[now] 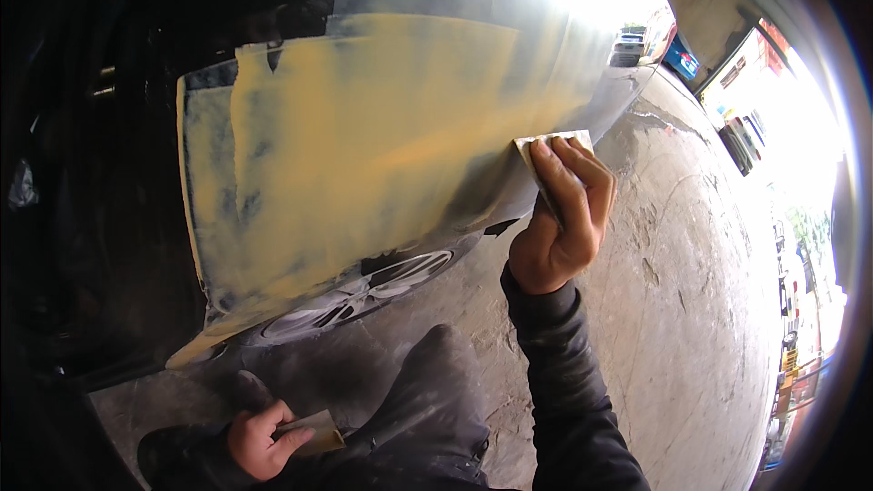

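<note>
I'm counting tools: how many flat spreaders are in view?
2: the upper spreader in the right hand, beside the yellow-smeared car panel; the lower spreader in the left hand. Fingers partly cover both.

No writing or numbers can be read anywhere in the frame. At the upper right, a blue object (pixel 677 60) carries a pale patch — too small and blurred to tell whether it is lettering. Just left of it, a small car (pixel 627 44) is too tiny for any plate to be made out — glare washes over the right edge.
</note>
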{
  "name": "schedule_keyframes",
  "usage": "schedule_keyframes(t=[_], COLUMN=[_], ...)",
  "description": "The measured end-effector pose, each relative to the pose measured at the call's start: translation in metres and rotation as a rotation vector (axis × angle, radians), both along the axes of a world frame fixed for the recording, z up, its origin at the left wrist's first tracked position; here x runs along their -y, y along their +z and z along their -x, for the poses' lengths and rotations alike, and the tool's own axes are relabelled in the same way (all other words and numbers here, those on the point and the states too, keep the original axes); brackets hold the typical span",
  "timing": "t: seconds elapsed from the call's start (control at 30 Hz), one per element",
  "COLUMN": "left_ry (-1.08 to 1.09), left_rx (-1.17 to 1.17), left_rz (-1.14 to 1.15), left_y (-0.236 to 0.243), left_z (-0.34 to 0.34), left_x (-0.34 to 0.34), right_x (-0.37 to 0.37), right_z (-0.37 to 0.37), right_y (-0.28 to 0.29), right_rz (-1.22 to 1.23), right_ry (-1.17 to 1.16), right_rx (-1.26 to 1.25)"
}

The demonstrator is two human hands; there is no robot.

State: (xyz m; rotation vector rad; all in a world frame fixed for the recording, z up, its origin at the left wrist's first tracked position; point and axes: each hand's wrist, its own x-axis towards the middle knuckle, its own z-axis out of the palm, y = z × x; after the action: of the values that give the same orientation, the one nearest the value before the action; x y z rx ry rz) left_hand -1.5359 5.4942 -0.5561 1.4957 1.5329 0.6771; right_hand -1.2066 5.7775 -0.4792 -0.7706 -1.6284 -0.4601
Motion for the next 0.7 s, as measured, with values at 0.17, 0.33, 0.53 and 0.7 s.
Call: schedule_keyframes(t=[0.17, 0.33, 0.53, 0.7], left_ry=[-0.052, -0.025, 0.015, 0.26], left_rx=[-0.074, -0.04, -0.019, 0.437], left_rz=[-0.057, -0.066, -0.091, -0.199], left_y=[0.0, -0.004, 0.008, 0.03], left_z=[-0.003, -0.009, -0.02, -0.053], left_x=[-0.001, -0.003, -0.013, -0.021], right_x=[0.013, 0.028, 0.042, 0.056], right_z=[0.006, 0.016, 0.039, 0.049], right_y=[-0.025, -0.054, -0.086, -0.088], right_rz=[0.009, 0.055, 0.113, 0.09], right_ry=[-0.046, -0.088, -0.127, -0.122], right_rx=[0.0, -0.02, -0.17, -0.192])
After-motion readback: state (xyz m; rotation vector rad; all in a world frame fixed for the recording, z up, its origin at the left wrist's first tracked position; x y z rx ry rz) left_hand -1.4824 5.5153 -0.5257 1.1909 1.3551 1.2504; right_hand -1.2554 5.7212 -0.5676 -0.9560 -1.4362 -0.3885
